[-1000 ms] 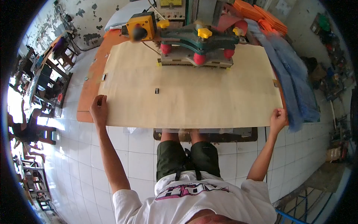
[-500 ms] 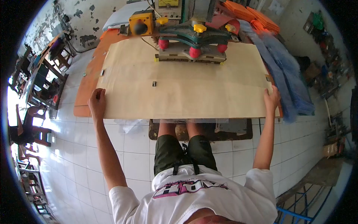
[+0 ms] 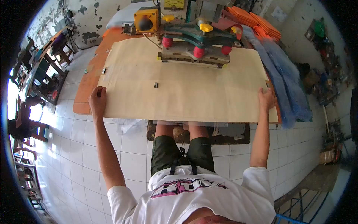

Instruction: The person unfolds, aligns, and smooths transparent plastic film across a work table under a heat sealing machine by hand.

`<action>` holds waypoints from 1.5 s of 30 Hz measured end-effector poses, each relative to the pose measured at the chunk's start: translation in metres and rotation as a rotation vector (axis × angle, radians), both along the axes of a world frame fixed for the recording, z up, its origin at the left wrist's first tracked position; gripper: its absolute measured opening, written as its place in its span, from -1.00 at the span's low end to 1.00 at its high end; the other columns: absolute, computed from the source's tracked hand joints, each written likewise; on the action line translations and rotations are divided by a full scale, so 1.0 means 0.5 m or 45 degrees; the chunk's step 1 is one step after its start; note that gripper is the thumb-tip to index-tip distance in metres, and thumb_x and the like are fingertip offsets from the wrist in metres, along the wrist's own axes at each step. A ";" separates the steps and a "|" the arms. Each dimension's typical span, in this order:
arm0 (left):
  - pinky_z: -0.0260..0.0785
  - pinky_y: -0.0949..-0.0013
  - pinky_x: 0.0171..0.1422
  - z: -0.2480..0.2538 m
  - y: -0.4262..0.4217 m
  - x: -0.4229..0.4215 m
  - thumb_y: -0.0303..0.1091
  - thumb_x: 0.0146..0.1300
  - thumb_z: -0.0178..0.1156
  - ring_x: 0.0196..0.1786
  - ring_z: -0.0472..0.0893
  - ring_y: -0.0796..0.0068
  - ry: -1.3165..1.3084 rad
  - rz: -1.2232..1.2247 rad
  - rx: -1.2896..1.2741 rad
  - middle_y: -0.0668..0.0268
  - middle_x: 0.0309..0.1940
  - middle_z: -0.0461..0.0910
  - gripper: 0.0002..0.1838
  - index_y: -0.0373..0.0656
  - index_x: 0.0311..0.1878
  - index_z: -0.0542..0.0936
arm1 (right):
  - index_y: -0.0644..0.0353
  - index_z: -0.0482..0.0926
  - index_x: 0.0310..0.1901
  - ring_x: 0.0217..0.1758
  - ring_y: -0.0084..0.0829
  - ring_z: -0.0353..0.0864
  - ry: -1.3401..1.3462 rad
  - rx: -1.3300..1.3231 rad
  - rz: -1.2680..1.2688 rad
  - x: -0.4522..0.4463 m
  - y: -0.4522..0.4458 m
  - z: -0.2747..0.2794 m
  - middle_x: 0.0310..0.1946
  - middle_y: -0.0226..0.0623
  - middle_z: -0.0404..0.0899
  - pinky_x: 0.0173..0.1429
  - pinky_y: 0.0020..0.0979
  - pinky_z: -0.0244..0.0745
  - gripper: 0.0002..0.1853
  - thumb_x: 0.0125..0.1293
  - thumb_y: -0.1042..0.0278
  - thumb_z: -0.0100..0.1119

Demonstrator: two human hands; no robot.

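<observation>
On the pale sheet (image 3: 197, 95), lying under and in front of the press (image 3: 202, 40), the right hand (image 3: 267, 100) has moved nearer the press, about level with the left hand (image 3: 97, 102), so 2 curled hands flank the sheet's sides, though whether they pinch anything I cannot tell.

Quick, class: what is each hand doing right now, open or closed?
Left hand: curled at the pale sheet's left edge; grip cannot be told.
Right hand: partly bent near its right edge; grip cannot be told.
</observation>
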State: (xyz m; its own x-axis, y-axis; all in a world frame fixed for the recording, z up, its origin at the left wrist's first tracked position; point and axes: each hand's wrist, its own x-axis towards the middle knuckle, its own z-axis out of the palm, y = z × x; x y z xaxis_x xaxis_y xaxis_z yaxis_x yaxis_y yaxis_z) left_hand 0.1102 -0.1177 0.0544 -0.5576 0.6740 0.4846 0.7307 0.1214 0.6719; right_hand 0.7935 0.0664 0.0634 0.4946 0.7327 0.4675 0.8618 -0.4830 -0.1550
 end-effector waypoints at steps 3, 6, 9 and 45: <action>0.49 0.36 -0.12 -0.010 0.002 -0.003 -0.37 0.29 0.27 -0.29 0.68 0.40 0.000 0.013 -0.007 0.15 -0.33 0.71 -0.84 -0.30 -0.20 0.67 | 0.05 0.56 0.16 0.18 0.07 0.53 -0.013 0.028 0.031 0.005 0.005 -0.014 0.07 -0.09 0.63 0.20 0.16 0.37 -0.39 0.21 -0.22 0.20; 0.49 0.36 -0.12 -0.014 0.004 -0.009 -0.37 0.29 0.27 -0.30 0.68 0.41 -0.038 0.013 -0.003 0.18 -0.34 0.71 -0.84 -0.29 -0.21 0.67 | 0.07 0.55 0.16 0.19 0.03 0.54 -0.145 0.058 0.072 0.011 0.014 -0.023 0.06 -0.09 0.63 0.19 0.16 0.38 -0.42 0.25 -0.17 0.18; 0.49 0.36 -0.14 -0.016 0.004 -0.011 -0.37 0.29 0.28 -0.32 0.66 0.43 -0.030 0.022 -0.019 0.20 -0.36 0.70 -0.84 -0.29 -0.20 0.67 | 0.09 0.53 0.19 0.18 -0.01 0.56 -0.092 0.011 0.115 0.005 0.006 -0.012 0.07 -0.09 0.63 0.20 0.12 0.39 -0.43 0.27 -0.12 0.18; 0.44 0.37 -0.16 -0.038 0.014 -0.016 -0.30 0.36 0.25 -0.35 0.55 0.52 -0.070 0.093 0.000 0.23 -0.42 0.64 -0.77 -0.32 -0.16 0.65 | 0.30 0.26 -0.04 -0.44 -0.38 0.46 0.060 1.734 1.175 -0.224 -0.320 0.086 -0.30 -0.18 0.36 -0.56 -0.48 0.57 -0.87 0.55 0.40 -0.16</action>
State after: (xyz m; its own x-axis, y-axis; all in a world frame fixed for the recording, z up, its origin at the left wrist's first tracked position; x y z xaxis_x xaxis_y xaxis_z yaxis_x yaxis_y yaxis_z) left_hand 0.1020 -0.1105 0.0353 -0.6312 0.6305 0.4517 0.6816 0.1731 0.7110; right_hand 0.6815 -0.0937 0.1063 0.1825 -0.1428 0.9728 0.7457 0.6649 -0.0423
